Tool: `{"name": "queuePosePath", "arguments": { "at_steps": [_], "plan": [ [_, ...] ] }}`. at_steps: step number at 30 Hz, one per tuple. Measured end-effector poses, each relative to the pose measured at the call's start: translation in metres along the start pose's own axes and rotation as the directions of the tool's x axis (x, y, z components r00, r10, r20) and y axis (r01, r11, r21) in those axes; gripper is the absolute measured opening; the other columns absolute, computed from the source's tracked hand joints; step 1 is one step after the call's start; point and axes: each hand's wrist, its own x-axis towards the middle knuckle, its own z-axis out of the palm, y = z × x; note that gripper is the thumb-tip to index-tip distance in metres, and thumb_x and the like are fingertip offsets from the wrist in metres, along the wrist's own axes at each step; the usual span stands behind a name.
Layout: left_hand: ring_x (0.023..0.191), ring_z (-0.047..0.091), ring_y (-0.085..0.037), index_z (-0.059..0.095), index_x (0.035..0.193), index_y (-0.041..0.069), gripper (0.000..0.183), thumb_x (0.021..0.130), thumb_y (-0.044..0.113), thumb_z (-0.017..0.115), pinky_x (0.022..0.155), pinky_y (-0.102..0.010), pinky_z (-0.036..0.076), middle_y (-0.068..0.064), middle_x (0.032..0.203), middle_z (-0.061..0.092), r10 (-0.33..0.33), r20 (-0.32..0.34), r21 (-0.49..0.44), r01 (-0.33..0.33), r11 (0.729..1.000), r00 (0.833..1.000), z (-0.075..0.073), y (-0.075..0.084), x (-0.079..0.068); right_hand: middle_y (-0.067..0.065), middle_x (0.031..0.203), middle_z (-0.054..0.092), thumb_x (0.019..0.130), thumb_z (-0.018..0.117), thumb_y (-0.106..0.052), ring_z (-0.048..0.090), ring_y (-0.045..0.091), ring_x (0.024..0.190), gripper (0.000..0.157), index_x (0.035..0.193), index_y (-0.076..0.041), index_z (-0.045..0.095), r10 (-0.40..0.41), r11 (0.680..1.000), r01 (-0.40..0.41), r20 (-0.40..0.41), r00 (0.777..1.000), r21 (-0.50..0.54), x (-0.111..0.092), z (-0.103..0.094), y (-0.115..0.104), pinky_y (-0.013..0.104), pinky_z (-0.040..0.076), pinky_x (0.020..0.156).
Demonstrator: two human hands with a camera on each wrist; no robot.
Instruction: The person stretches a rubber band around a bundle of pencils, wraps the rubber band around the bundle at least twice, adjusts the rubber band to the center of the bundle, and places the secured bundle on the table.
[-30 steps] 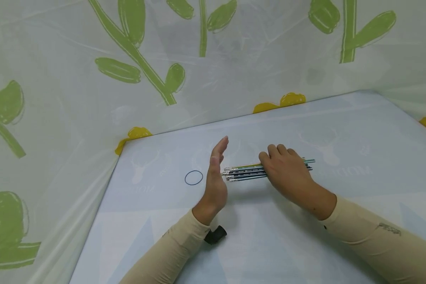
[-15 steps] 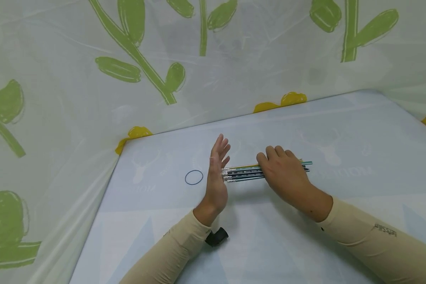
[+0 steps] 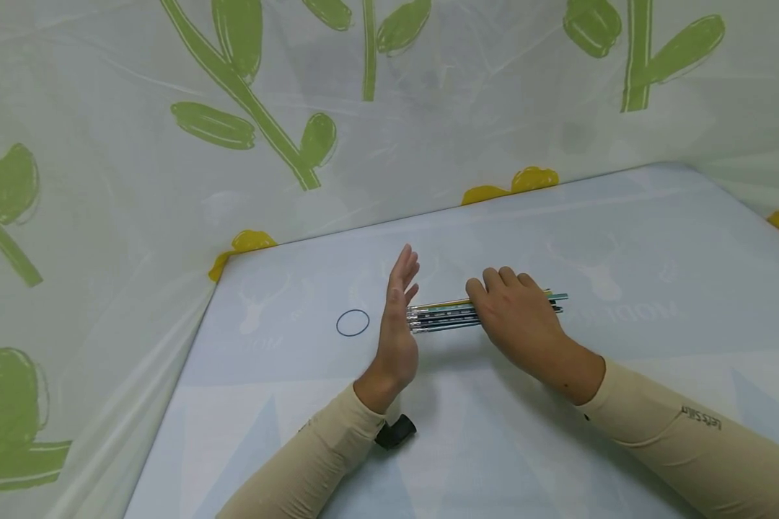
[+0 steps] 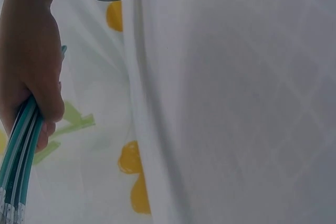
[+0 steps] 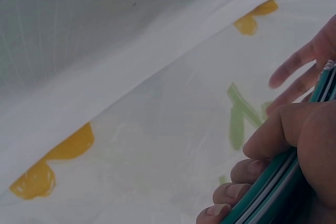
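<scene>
The fingers (image 5: 273,132) of the right hand (image 3: 522,317) were curled round a bundle of pencils (image 3: 444,316) held above the desk (image 3: 474,447); the left hand (image 3: 397,331) kept its fingers straight, palm against the bundle's eraser ends. Left of that hand lay a blue ring (image 3: 337,326).

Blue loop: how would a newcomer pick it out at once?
On the pale table in the head view, find the upright left hand. Just left of it lies the blue loop, thin and rounded. Unlike the bundled pencils in the right hand, it is one closed outline with table showing inside.
</scene>
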Motion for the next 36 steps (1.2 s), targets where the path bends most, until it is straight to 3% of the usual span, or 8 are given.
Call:
{"name": "queuePosePath", "arguments": {
  "at_steps": [10, 14, 22, 33, 36],
  "plan": [
    [0.15, 0.025, -0.014, 0.014, 0.161, 0.025, 0.06, 0.102, 0.039, 0.008, 0.122, -0.049, 0.025, 0.004, 0.164, 0.023, 0.009, 0.054, -0.006, -0.009, 1.0, 0.998, 0.0008, 0.0002, 0.0003, 0.011, 0.085, 0.056, 0.082, 0.083, -0.015, 0.052, 0.026, 0.08, 0.034, 0.104, -0.006, 0.057, -0.007, 1.0, 0.007, 0.006, 1.0, 0.002, 0.0005, 0.0, -0.0007, 0.039, 0.052, 0.075],
    [0.152, 0.024, -0.02, 0.014, 0.16, 0.026, 0.061, 0.102, 0.042, 0.008, 0.122, -0.049, 0.026, 0.006, 0.165, 0.023, 0.006, 0.077, -0.004, -0.006, 1.0, 0.997, 0.0009, 0.0007, -0.0004, 0.011, 0.084, 0.057, 0.082, 0.082, -0.014, 0.053, 0.026, 0.079, 0.033, 0.103, -0.006, 0.057, -0.017, 1.0, 0.017, -0.003, 1.0, 0.008, 0.0001, -0.0006, -0.0007, 0.039, 0.051, 0.073],
    [0.151, 0.025, -0.017, 0.014, 0.161, 0.024, 0.061, 0.103, 0.042, 0.009, 0.12, -0.05, 0.029, 0.003, 0.165, 0.022, 0.015, 0.084, -0.002, -0.015, 1.0, 0.996, 0.0011, 0.0005, -0.0002, 0.011, 0.085, 0.058, 0.081, 0.083, -0.012, 0.054, 0.026, 0.079, 0.035, 0.104, -0.006, 0.058, -0.026, 1.0, 0.026, -0.012, 1.0, 0.018, 0.0004, 0.0005, 0.0001, 0.038, 0.052, 0.073],
    [0.151, 0.025, -0.029, 0.015, 0.16, 0.019, 0.061, 0.103, 0.039, 0.008, 0.119, -0.053, 0.028, -0.002, 0.165, 0.024, 0.02, 0.08, 0.015, -0.021, 1.0, 0.997, -0.0002, 0.0012, 0.0006, 0.012, 0.087, 0.059, 0.08, 0.084, -0.011, 0.054, 0.026, 0.081, 0.037, 0.106, -0.006, 0.058, -0.026, 0.999, 0.026, 0.014, 1.0, 0.024, 0.0006, 0.0015, 0.0001, 0.039, 0.053, 0.076],
    [0.151, 0.025, -0.027, 0.016, 0.16, 0.017, 0.062, 0.104, 0.043, 0.007, 0.12, -0.052, 0.028, -0.002, 0.164, 0.023, 0.033, 0.075, 0.032, -0.036, 0.999, 0.997, -0.0017, 0.0008, 0.0018, 0.012, 0.088, 0.06, 0.08, 0.084, -0.012, 0.055, 0.027, 0.083, 0.038, 0.107, -0.006, 0.058, -0.013, 1.0, 0.013, 0.037, 0.999, 0.016, 0.001, 0.0018, 0.0006, 0.04, 0.054, 0.079]
  ]
}}
